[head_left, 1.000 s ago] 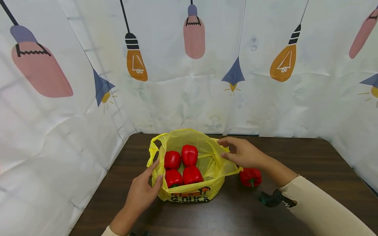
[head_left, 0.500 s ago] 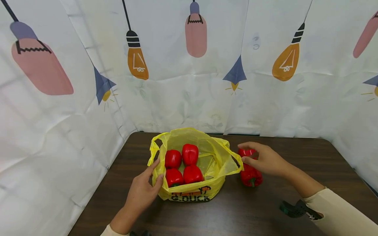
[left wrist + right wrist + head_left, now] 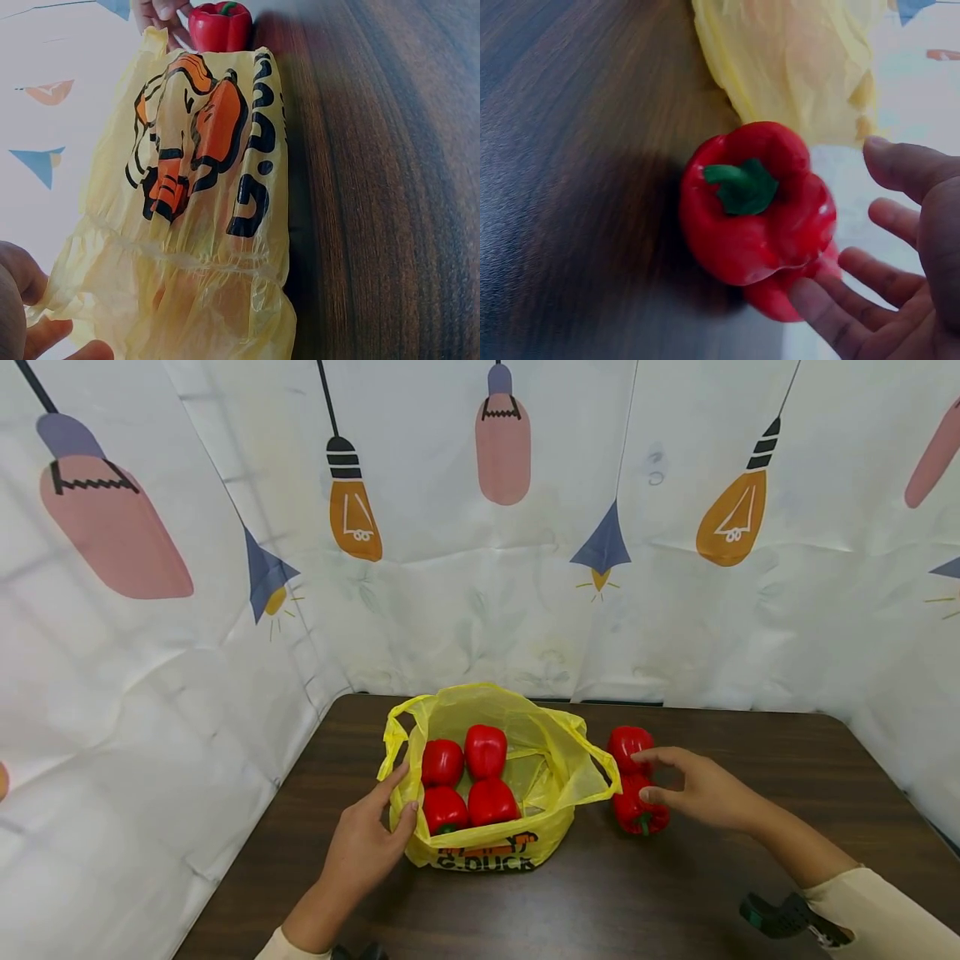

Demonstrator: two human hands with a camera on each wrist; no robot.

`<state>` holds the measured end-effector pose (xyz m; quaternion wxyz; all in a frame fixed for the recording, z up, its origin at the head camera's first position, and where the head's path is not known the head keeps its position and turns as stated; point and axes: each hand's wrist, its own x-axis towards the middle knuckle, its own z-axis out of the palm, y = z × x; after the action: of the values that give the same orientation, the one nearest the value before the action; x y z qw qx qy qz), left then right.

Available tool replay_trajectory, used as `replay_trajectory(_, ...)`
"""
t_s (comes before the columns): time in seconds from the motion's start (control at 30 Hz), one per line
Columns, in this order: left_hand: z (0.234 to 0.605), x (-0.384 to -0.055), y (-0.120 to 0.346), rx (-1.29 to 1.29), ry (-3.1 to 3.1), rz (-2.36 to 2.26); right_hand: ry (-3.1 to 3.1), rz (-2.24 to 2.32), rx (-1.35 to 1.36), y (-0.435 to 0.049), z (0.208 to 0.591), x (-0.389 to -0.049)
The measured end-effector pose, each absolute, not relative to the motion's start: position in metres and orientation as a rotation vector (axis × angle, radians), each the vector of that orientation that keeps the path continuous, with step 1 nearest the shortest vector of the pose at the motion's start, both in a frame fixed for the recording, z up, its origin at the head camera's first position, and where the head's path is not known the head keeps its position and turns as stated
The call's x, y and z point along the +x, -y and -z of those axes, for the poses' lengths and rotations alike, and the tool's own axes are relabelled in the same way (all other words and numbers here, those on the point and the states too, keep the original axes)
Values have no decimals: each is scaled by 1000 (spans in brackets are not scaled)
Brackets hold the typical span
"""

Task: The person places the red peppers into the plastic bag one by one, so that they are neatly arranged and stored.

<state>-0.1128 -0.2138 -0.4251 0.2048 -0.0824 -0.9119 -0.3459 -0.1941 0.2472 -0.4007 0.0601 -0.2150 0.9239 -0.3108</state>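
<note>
A yellow plastic bag (image 3: 551, 835) with a duck print and black lettering stands with its mouth spread, several red bell peppers (image 3: 485, 752) inside. My left hand (image 3: 367, 839) grips the bag's left rim, thumb in front and fingers at the side. To the right of the bag, two more peppers lie one behind the other: a near bell pepper (image 3: 750, 210) with a green stem, and a far bell pepper (image 3: 628, 745). My right hand (image 3: 701, 789) hovers beside these two, fingers spread and thumb apart, holding nothing. Whether a fingertip touches the far pepper I cannot tell.
A dark wood-grain table (image 3: 600, 902) bears everything. Behind and to the left hangs a white curtain (image 3: 465, 602) printed with lamps. The bag's right handle loop (image 3: 600, 768) sticks out close to the two peppers. A black wrist strap (image 3: 787, 917) shows below the right sleeve.
My right hand has left the bag's right rim and moved right, then nearer, to the two loose peppers. The far pepper has come into view. My left hand stays on the bag.
</note>
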Motion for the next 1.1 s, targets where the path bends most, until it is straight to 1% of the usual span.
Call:
replay_trajectory(0.27, 425, -112, 214, -206, 2556, 967, -2809, 935, -671, -251, 407, -191)
replay_trajectory(0.77, 427, -112, 214, -193, 2563, 963, -2730, 927, -551, -251, 417, -190)
replay_trajectory(1.1, 427, -113, 215, -186, 2559, 951, -2692, 935, -523, -254, 416, -189)
